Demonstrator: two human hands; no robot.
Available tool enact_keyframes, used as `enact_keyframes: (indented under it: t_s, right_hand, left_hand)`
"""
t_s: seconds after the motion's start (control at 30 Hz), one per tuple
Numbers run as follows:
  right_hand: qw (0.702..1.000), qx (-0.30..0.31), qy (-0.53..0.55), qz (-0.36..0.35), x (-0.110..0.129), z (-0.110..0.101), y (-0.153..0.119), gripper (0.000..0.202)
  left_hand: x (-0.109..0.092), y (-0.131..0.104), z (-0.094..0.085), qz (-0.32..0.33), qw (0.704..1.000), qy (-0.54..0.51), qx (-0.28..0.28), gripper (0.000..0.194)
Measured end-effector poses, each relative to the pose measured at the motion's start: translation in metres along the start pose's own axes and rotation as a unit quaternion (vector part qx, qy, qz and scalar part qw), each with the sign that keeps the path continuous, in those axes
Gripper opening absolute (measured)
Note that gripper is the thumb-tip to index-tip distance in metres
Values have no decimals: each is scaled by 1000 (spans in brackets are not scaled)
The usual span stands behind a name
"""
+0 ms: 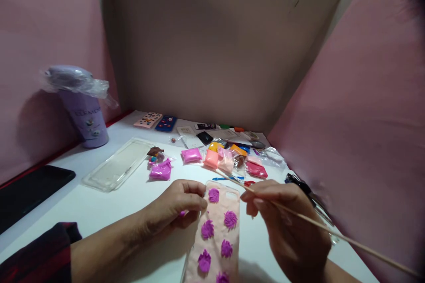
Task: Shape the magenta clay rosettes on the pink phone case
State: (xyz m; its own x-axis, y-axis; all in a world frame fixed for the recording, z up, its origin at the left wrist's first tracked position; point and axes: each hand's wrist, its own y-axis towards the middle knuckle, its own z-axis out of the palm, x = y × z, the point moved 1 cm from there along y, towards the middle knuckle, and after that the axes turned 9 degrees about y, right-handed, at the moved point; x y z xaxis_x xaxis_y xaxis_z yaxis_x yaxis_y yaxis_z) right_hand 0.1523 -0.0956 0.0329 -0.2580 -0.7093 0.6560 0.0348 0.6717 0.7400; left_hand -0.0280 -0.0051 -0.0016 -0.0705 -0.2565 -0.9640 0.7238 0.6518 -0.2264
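White table between pink side panels: flower-dotted phone case in the left hand, thin stick in the right

Pale brown wall (215,44) behind the white table (126,201). At the near edge, a peach-coated phone case with a clear rim (217,208) bears frilly magenta blobs (230,219). Left hand (179,205): fingers closed on the case's upper left edge. Right hand (288,225): fingers pinched narrow round a thin pale wooden stick (365,249), near the case's upper right corner; its far end reaches past the case toward the packets.

Beyond the hands: a magenta packet (161,170), a coral packet (211,159), a red packet (256,169) and a slim blue tool (226,178). To the left: a clear, empty-looking case (116,166), a black phone-like slab (36,190) and a lilac tumbler with a plastic-wrapped lid (88,119).
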Motion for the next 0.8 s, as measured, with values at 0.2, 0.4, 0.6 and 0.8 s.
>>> enact_keyframes:
  t_s: [0.2, 0.4, 0.6, 0.8]
  right_hand:
    - [996, -10, 59, -58, -12, 8, -13, 13]
    - [997, -54, 53, -20, -15, 4, -19, 24]
    - [998, -41, -36, 17, -17, 1, -26, 22]
    - [999, -13, -30, -36, -13, 3, -25, 20]
  left_hand:
    - [0, 2, 1, 16, 1000, -11, -10, 9]
    - [-1, -1, 4, 9, 1000, -14, -14, 7]
    - [-5, -2, 7, -2, 1000, -12, -2, 7]
    - [-7, -2, 8, -19, 1000, -17, -3, 12]
